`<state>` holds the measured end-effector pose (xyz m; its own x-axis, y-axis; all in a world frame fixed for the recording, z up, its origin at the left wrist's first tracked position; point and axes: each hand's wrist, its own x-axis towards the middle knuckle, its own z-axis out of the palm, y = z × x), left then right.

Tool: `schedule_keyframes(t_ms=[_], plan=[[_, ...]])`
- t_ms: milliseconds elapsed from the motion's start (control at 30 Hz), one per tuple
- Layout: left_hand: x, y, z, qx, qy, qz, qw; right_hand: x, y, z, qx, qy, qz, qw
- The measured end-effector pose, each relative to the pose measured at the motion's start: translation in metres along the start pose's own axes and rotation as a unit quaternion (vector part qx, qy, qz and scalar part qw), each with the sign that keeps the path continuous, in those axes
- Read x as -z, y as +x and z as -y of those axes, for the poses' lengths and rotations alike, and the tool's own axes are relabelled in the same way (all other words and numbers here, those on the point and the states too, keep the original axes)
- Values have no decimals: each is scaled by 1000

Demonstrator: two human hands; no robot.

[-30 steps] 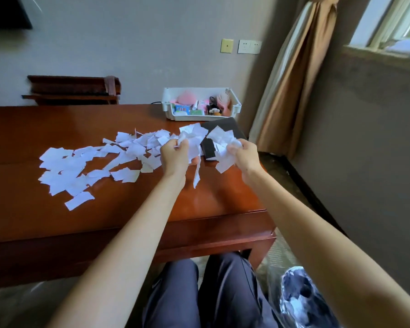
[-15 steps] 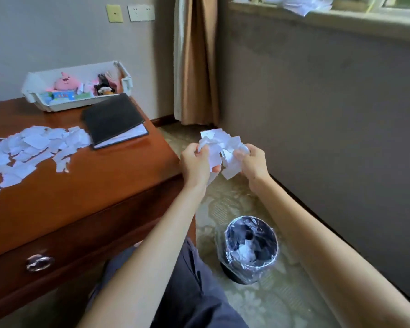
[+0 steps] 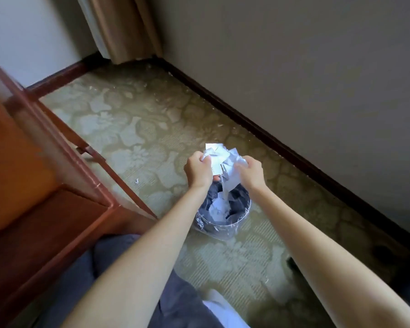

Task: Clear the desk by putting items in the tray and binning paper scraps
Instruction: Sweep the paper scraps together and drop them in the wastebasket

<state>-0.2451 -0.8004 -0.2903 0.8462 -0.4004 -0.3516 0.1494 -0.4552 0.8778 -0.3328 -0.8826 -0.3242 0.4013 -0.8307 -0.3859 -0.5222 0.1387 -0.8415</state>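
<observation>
Patterned green carpet surrounds the small round bin lined with clear plastic. Left hand and right hand both grip one wad of white paper scraps just above it; loose pieces could flutter onto the carpet if released unevenly

Your left hand and right hand are side by side, both closed around one bunch of white paper scraps held between them. A strip from the bunch hangs down below your hands. Directly beneath them stands the bin, lined with a clear plastic bag, with white scraps already lying inside. The desk is off to the left of your left hand, and patterned carpet spreads out beyond both hands.
</observation>
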Motion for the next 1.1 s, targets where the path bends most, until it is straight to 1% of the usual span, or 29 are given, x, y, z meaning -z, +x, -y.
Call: schedule_keyframes(t_ms=[133,267,433,600,667,767,867,1000,1100], plan=[[-28,29,36,39,57,41,997,-15,29,-43,-61,-48,-3,997],[-52,58,77,95,97,71,988,-34,56,-83,-130,-100,-10,986],[-73,91,127,145,127,68,979,-58,82,-119,-194,-142,16,971],[-85,111,153,171,184,87,964,-75,100,-140,-232,-166,61,956],[-88,118,166,197,171,92,961,-78,104,-146,-238,-165,70,955],[-91,126,180,221,167,113,954,-82,107,-153,-248,-155,62,954],[-89,125,179,236,166,149,946,-83,105,-156,-235,-194,58,951],[-78,117,172,212,247,183,928,-81,98,-150,-212,-263,78,938],[-68,109,157,182,293,202,917,-80,92,-141,-208,-293,124,925]])
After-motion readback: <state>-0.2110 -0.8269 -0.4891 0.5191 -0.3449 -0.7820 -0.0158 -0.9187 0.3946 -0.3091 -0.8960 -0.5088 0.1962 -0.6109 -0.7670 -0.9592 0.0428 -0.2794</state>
